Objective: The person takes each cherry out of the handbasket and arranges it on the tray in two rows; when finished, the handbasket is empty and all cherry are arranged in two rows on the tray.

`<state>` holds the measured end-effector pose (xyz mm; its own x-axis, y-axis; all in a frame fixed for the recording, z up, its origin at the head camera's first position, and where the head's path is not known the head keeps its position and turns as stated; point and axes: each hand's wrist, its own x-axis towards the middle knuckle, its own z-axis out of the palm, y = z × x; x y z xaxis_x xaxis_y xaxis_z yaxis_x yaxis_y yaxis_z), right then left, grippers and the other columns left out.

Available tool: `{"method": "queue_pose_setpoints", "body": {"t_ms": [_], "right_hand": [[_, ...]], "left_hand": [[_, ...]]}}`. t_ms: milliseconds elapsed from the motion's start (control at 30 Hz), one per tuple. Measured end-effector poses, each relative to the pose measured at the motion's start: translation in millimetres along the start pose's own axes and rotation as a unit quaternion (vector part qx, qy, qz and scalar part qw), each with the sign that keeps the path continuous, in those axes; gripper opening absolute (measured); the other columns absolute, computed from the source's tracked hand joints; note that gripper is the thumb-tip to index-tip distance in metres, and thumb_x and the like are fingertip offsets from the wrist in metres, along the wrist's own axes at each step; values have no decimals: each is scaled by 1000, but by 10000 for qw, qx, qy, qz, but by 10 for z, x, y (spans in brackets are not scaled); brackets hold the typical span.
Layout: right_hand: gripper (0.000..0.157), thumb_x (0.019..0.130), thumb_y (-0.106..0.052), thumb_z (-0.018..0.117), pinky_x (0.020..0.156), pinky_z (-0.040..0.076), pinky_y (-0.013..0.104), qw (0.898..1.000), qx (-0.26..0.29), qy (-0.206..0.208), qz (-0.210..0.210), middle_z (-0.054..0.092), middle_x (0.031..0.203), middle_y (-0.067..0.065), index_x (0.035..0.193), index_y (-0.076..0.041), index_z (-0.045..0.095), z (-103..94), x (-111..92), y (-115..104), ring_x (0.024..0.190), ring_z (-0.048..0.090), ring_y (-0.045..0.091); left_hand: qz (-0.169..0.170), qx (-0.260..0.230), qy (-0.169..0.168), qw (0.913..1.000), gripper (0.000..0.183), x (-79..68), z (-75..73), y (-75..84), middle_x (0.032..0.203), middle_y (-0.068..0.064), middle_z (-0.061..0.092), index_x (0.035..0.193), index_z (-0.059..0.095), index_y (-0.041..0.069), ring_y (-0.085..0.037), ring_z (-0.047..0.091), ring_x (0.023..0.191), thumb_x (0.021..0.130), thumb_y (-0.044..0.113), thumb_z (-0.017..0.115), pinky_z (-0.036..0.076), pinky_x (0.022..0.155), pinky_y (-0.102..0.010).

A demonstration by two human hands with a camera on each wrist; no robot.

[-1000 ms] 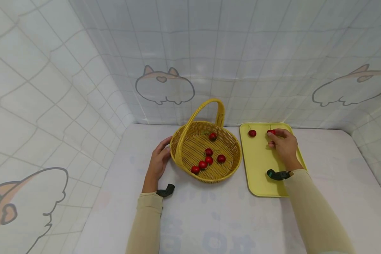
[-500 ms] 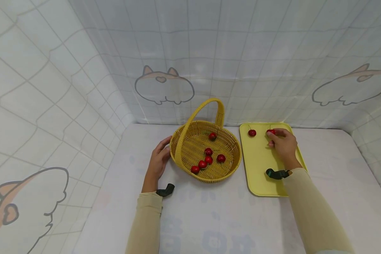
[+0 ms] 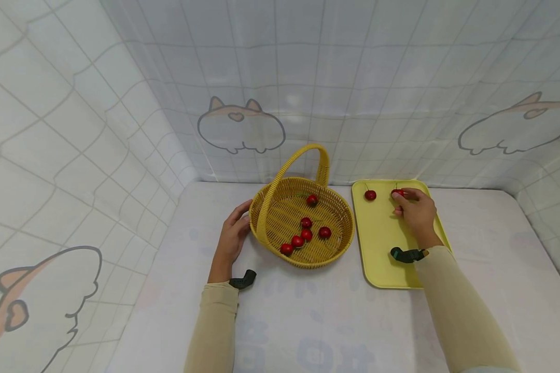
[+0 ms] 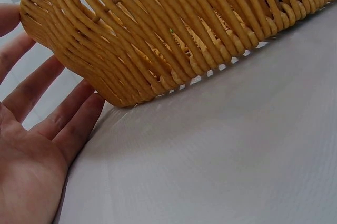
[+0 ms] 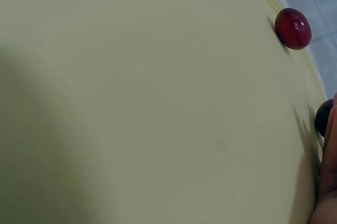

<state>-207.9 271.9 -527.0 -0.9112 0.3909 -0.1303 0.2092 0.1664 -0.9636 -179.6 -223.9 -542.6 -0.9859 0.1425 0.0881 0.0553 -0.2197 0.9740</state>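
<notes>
At the upper right of the yellow tray (image 3: 382, 248), my right hand (image 3: 419, 211) pinches a red cherry (image 3: 397, 192) between thumb and fingers, its stem pointing up. To its left on the same tray lies a second cherry (image 3: 370, 195), also seen in the right wrist view as a glossy dark red cherry (image 5: 293, 28). My left hand (image 3: 233, 235) touches the left side of a yellow wicker basket (image 3: 263, 207). In the left wrist view its fingers (image 4: 39, 84) are spread and nearly straight against the woven wall. Several cherries (image 3: 297, 242) lie inside the basket.
The basket's tall arched handle (image 3: 289, 165) rises over its bowl. Behind the basket and tray stands a tiled-pattern wall (image 3: 354, 103) with cartoon animals. A pale cloth (image 3: 298, 316) covers the table. Each wrist wears a black camera mount, such as the left mount (image 3: 243, 280).
</notes>
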Motion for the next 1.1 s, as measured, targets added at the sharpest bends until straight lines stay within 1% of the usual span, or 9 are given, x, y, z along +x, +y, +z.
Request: {"method": "queue_pose_setpoints", "body": {"t_ms": [267, 433, 633, 800, 933, 1100], "right_hand": [[58, 93, -34, 74, 58, 56, 19, 10000, 19, -21, 44, 56, 103, -7, 140, -5, 58, -9, 0, -3, 60, 67, 1], [58, 91, -35, 75, 57, 56, 19, 9999, 81, 58, 74, 57, 103, -7, 139, -6, 59, -5, 17, 18, 59, 67, 1], [59, 90, -35, 76, 56, 56, 18, 9995, 241, 172, 143, 57, 103, -7, 139, -6, 60, -4, 28, 29, 58, 67, 1], [60, 89, -34, 78, 56, 55, 18, 9988, 366, 272, 202, 57, 103, -6, 139, -6, 60, 2, 17, 30, 56, 67, 1], [61, 88, -32, 78, 55, 56, 19, 9970, 675, 330, 208, 56, 105, -4, 139, -5, 60, -7, 12, 35, 55, 68, 3], [61, 88, -25, 78, 55, 57, 21, 9910, 1291, 281, 232, 55, 110, -4, 141, -2, 57, -28, 8, 31, 55, 68, 8]], "left_hand": [[-1, -15, -3, 10000, 47, 9, -10, -15, 151, -9, 47, 149, 50, 7, -16, 58, 127, 104, 17, 57, 51, 101, -26], [-13, -6, 16, 10000, 48, 7, -9, -16, 152, -10, 46, 150, 50, 7, -16, 57, 127, 104, 16, 56, 51, 101, -26], [16, -74, 12, 10000, 47, 8, -10, -5, 149, -8, 48, 149, 50, 6, -16, 57, 127, 103, 15, 57, 51, 100, -25], [23, -37, -13, 10000, 47, 7, -24, -9, 149, -9, 48, 150, 49, 4, -15, 56, 128, 104, 14, 54, 51, 100, -25], [11, -24, -4, 10000, 47, 12, -22, -14, 150, -9, 48, 150, 49, 4, -16, 56, 128, 105, 14, 54, 50, 101, -25], [0, -42, -16, 10000, 46, 25, -22, -28, 150, -9, 47, 150, 49, 6, -16, 55, 129, 105, 14, 54, 50, 101, -26]]}}
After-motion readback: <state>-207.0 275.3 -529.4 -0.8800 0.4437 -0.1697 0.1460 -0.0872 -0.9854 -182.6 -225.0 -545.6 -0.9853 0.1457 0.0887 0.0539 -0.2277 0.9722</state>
